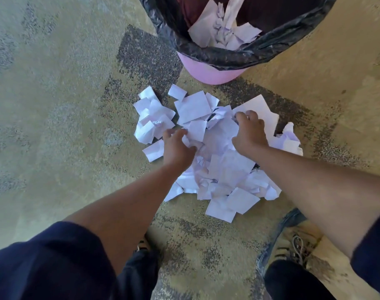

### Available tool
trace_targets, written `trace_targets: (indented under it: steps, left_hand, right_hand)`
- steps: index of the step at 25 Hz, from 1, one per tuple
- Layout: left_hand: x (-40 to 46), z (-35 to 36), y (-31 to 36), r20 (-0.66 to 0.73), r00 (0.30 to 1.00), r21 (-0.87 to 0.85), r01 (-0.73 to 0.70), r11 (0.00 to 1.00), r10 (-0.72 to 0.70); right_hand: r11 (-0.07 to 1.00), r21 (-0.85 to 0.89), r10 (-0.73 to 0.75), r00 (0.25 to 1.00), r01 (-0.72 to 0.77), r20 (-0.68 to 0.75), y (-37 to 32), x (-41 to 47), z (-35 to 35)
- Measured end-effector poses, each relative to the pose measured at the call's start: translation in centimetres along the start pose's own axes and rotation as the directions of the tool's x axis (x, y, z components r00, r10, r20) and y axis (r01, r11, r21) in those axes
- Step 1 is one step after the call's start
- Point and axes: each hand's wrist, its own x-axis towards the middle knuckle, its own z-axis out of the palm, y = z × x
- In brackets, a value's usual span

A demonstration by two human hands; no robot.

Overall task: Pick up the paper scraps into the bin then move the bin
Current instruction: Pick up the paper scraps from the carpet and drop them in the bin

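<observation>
Dark sleeves (44, 263); both hands, left (177, 146) and right (249, 132), curl into white crumpled paper scraps (217, 161)

hands (178, 146) in paper scraps (219, 169), lined bin (208, 70)

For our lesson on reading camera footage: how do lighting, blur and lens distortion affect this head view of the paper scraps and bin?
Head view: soft, even daylight, with no hard shadows or glare; the paper scraps look slightly overexposed; the left hand and right hand are mildly motion-blurred; wide-angle stretching swells the forearms and sleeves at the edges; the pink bin is cropped at the top.
</observation>
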Motion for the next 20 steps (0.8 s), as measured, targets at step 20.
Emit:
trace_targets:
  steps: [20]
  left_hand:
    - [-9.9,-9.4,4.4,-0.234,0.968,-0.665,-0.087,0.742,-0.096]
  right_hand:
    - [0.380,0.915,0.158,0.984,-0.135,0.079,-3.4,-11.9,-5.3]
